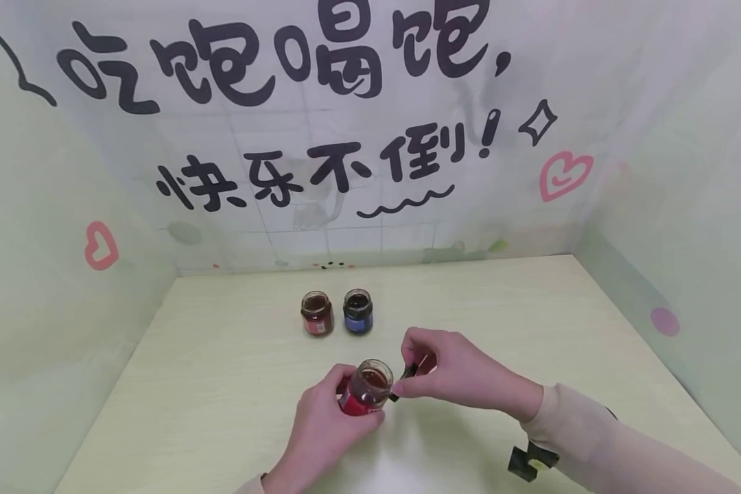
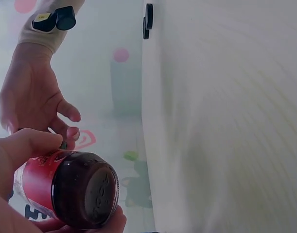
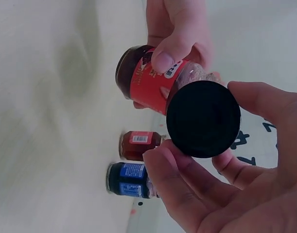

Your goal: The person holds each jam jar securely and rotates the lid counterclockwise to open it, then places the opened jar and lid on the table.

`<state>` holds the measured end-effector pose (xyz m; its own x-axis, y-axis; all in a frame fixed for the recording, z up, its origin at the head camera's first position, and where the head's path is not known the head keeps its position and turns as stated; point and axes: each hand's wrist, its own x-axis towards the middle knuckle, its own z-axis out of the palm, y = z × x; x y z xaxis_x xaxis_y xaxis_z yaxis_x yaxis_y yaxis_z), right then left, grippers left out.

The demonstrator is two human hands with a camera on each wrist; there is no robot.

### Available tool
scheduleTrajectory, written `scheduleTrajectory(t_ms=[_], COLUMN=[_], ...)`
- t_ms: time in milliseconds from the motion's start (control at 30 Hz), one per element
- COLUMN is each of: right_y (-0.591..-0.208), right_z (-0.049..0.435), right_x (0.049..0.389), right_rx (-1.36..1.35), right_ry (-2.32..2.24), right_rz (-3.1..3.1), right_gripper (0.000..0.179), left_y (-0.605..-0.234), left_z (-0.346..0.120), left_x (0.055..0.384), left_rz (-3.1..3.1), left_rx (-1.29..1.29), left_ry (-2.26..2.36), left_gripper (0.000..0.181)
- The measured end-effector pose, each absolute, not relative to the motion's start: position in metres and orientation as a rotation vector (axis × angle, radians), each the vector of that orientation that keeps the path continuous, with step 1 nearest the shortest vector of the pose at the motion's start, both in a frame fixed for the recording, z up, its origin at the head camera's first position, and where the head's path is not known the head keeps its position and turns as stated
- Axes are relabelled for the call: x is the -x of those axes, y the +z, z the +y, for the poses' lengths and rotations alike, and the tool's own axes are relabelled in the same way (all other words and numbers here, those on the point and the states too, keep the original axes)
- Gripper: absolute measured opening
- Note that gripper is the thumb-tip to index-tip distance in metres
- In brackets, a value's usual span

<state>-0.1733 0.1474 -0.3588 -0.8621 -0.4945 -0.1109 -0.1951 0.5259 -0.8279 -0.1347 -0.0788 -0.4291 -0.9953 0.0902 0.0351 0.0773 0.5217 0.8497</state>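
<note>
My left hand (image 1: 330,418) grips a glass jar with a red label (image 1: 361,398) around its side. The jar's mouth is uncovered, and dark contents show inside. Close to its rim, my right hand (image 1: 451,367) pinches a round black lid (image 3: 203,119) by the edge between thumb and fingers. In the right wrist view the lid's flat face overlaps the jar's mouth end. The left wrist view shows the jar's base (image 2: 102,194) tilted toward the camera.
Behind the hands stand two open jars, one with a red label (image 1: 318,319) and one with a blue label (image 1: 358,319). Two black discs (image 2: 148,19) lie on the table (image 1: 222,384) near the right arm. Printed walls (image 1: 370,240) enclose the table at the back and sides.
</note>
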Motion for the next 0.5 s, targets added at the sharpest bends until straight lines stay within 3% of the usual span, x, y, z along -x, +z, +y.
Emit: scheduleTrajectory(t_ms=[500], right_y=[-0.382], right_z=[0.181], right_x=[0.173], right_rx=[0.464], right_ry=[-1.011], right_rz=[2.647], right_gripper=[0.037], left_y=[-0.447], left_z=[-0.104], left_x=[0.148], left_rz=[2.727], left_rx=[0.003], left_ry=[1.651], left_gripper=[0.05])
